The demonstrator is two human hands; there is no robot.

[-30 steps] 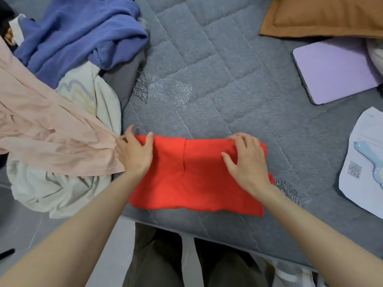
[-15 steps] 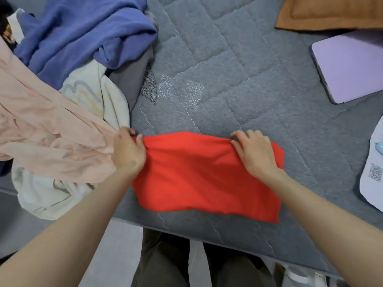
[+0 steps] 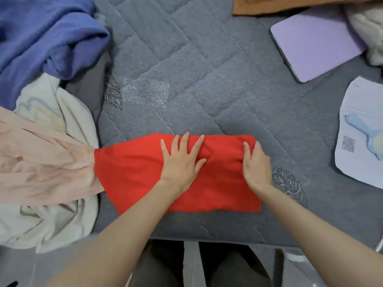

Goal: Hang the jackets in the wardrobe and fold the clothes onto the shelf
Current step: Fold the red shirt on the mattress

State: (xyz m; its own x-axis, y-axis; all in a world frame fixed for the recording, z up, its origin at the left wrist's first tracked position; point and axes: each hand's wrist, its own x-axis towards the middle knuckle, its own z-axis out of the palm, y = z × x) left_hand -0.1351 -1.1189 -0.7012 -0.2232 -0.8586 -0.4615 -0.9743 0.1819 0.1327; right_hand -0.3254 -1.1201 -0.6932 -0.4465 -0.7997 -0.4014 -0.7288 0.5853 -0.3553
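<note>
A folded red garment (image 3: 132, 175) lies flat near the front edge of the grey quilted bed (image 3: 207, 79). My left hand (image 3: 181, 160) presses flat on its middle with the fingers spread. My right hand (image 3: 257, 164) sits at the garment's right end with its fingers curled into the cloth's upper right edge. At the left of the bed lies a heap of clothes: a blue garment (image 3: 47, 34), a cream one (image 3: 51, 117) and a pale pink one (image 3: 41, 162) whose edge overlaps the red cloth.
A lilac laptop (image 3: 317, 44) lies at the back right, next to an orange-brown pillow (image 3: 290, 5). A white paper sheet (image 3: 360, 121) with a light blue object (image 3: 371, 139) on it lies at the right edge. My legs stand against the bed's front edge.
My left hand has left the garment's left end and moved right onto its middle, fingers spread flat. The right hand stays at the right end. The view has shifted.
</note>
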